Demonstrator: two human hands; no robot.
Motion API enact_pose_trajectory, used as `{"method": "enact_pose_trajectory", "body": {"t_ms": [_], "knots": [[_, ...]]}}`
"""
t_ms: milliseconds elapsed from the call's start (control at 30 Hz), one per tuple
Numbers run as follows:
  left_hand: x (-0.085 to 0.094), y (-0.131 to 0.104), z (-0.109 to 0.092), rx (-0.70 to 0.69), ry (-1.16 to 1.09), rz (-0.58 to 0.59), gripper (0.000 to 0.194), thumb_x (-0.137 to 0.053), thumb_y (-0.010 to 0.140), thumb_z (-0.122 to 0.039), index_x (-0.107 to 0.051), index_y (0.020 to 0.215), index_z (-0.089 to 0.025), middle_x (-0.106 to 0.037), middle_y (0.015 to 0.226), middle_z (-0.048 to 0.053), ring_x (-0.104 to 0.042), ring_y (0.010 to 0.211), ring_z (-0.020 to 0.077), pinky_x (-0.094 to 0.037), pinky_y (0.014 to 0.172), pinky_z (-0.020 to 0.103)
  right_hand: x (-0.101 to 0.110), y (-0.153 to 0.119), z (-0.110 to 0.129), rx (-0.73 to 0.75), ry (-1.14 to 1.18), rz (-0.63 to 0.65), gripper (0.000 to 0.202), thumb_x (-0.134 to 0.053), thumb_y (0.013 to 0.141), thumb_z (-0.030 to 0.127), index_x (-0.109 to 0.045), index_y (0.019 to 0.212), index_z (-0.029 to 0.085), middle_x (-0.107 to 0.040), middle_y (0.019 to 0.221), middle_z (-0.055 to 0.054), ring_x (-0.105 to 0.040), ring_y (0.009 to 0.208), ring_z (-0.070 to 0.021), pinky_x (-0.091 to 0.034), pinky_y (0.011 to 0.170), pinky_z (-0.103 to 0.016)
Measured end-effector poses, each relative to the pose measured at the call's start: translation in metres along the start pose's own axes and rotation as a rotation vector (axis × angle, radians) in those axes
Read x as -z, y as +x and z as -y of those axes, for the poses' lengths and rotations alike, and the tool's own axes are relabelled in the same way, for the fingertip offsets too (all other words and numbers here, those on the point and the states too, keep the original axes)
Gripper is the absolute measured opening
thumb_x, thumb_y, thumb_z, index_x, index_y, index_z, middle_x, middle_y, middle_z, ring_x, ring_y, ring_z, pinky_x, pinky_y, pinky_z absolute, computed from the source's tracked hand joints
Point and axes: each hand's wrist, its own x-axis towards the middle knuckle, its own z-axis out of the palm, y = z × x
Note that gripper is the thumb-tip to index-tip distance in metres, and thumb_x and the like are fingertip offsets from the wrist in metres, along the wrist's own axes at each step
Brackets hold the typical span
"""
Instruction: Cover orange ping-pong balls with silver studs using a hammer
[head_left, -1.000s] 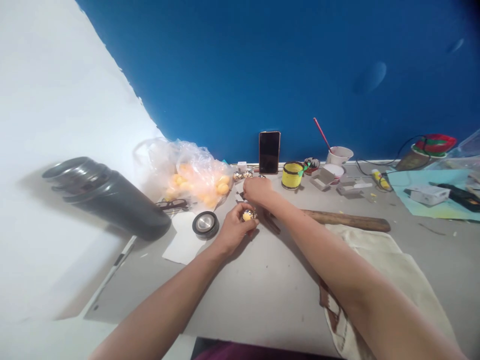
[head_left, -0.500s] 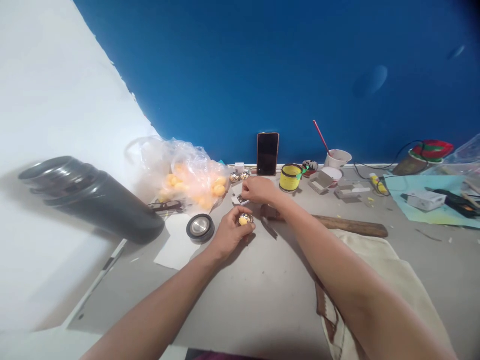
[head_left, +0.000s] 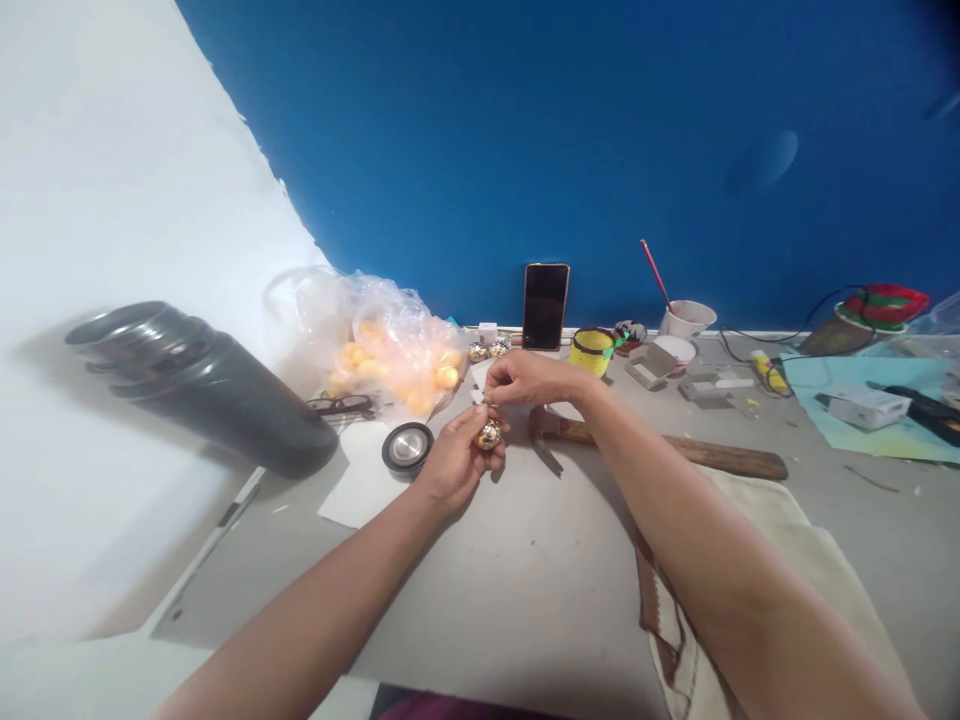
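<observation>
My left hand (head_left: 461, 458) holds a small ball (head_left: 490, 434) with shiny metallic pieces over a yellow surface. Just above it, my right hand (head_left: 517, 380) is closed in a pinch near the ball's top; whatever lies between its fingertips is too small to name. Behind the right hand lies a small white box (head_left: 481, 373), partly hidden by the fingers. Two more shiny balls (head_left: 489, 351) rest near the wall, left of an upright phone (head_left: 546, 305). A round black lid with a metal centre (head_left: 408, 448) sits left of my left hand.
A hammer (head_left: 720, 458) lies under my right forearm, beside a beige cloth (head_left: 780, 530). A big dark flask (head_left: 217, 390) and a bag of yellow balls (head_left: 390, 350) stand left. A yellow cup (head_left: 592, 353) and a white cup (head_left: 688, 319) are behind.
My right hand has come back from the small white box to the top of the ball. My left hand has turned the ball, so more shiny surface shows. The view has shifted slightly left.
</observation>
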Motion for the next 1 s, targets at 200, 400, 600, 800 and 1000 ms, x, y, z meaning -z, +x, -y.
{"method": "enact_pose_trajectory", "body": {"t_ms": [200,400,600,800,1000], "knots": [[0.0007,0.0033,-0.0006,0.028,-0.035,-0.009,0.035,-0.083,0.074,-0.041,-0.066,0.086,-0.013,-0.064,0.077,0.003,-0.057,0.055,0.0103,-0.044,0.045,0.021,-0.0006,-0.0007,0.0065,0.006,-0.003,0.054,0.013,-0.055,0.073,0.019,-0.065,0.066,0.016,-0.065,0.066,0.001,-0.049,0.061,-0.011,-0.032,0.056,-0.025],[0.0018,0.005,-0.0023,0.058,-0.08,-0.025,0.027,-0.081,0.073,-0.032,-0.063,0.082,-0.014,-0.064,0.077,0.002,-0.058,0.055,0.0096,-0.043,0.047,0.021,0.0001,-0.0014,0.0034,0.008,0.002,0.041,0.012,-0.059,0.076,0.022,-0.066,0.069,0.016,-0.065,0.066,0.002,-0.05,0.062,-0.0109,-0.033,0.056,-0.024],[0.0001,0.0032,-0.0019,0.031,-0.03,-0.017,0.026,-0.081,0.073,-0.031,-0.061,0.078,-0.015,-0.064,0.079,0.002,-0.057,0.054,0.0095,-0.043,0.046,0.022,0.0044,-0.005,0.006,0.031,0.081,0.099,0.009,-0.063,0.077,0.02,-0.071,0.078,0.017,-0.072,0.073,0.0,-0.063,0.071,-0.0139,-0.043,0.063,-0.023],[0.0029,0.0047,-0.0008,0.056,-0.051,-0.04,0.027,-0.081,0.071,-0.029,-0.063,0.085,-0.014,-0.065,0.079,0.003,-0.059,0.056,0.0103,-0.043,0.047,0.022,0.0041,-0.004,0.0006,0.103,0.228,0.152,0.016,-0.065,0.08,0.017,-0.078,0.088,0.016,-0.075,0.075,-0.002,-0.07,0.073,-0.016,-0.05,0.072,-0.026],[0.0014,0.0037,-0.0009,0.043,-0.03,-0.013,0.031,-0.084,0.071,-0.033,-0.063,0.081,-0.014,-0.063,0.078,0.002,-0.057,0.057,0.0091,-0.043,0.047,0.021,0.007,-0.0064,0.0005,0.085,0.178,0.143,0.006,-0.072,0.078,0.02,-0.076,0.081,0.016,-0.075,0.072,-0.001,-0.069,0.074,-0.0155,-0.046,0.068,-0.024]]}}
